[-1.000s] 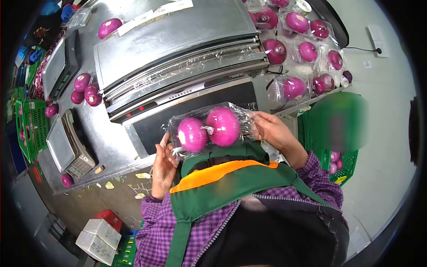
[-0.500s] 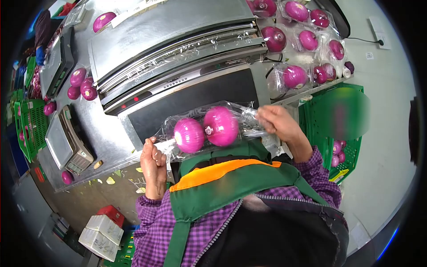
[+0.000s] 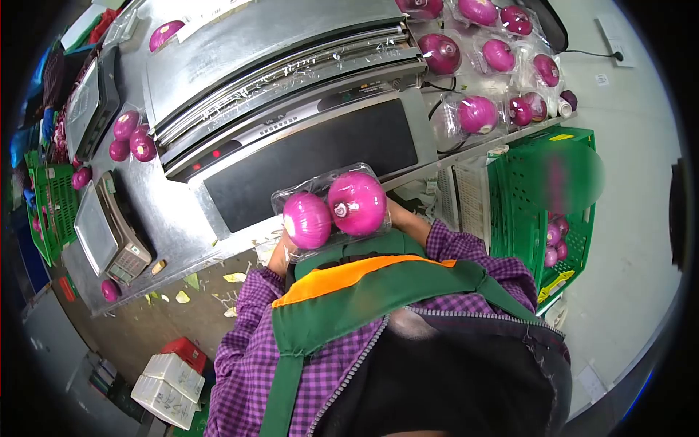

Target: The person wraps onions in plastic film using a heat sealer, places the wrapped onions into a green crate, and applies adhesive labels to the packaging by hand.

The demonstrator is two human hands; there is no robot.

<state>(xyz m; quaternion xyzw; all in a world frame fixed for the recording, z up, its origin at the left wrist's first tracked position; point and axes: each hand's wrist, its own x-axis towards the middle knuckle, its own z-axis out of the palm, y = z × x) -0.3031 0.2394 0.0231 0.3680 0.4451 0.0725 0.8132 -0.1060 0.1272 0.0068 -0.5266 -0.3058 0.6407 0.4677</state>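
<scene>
Head: packed onions (image 3: 344, 205), steel table (image 3: 169, 215), green crates (image 3: 579, 240).

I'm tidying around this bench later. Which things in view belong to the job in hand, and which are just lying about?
Likely part of the job:
two purple onions
their clear tray
film machine with black plate
wrapped onions at right

Seemingly just lying about:
leaf scraps on the floor
white boxes
red box
small tan piece on the bench
</scene>
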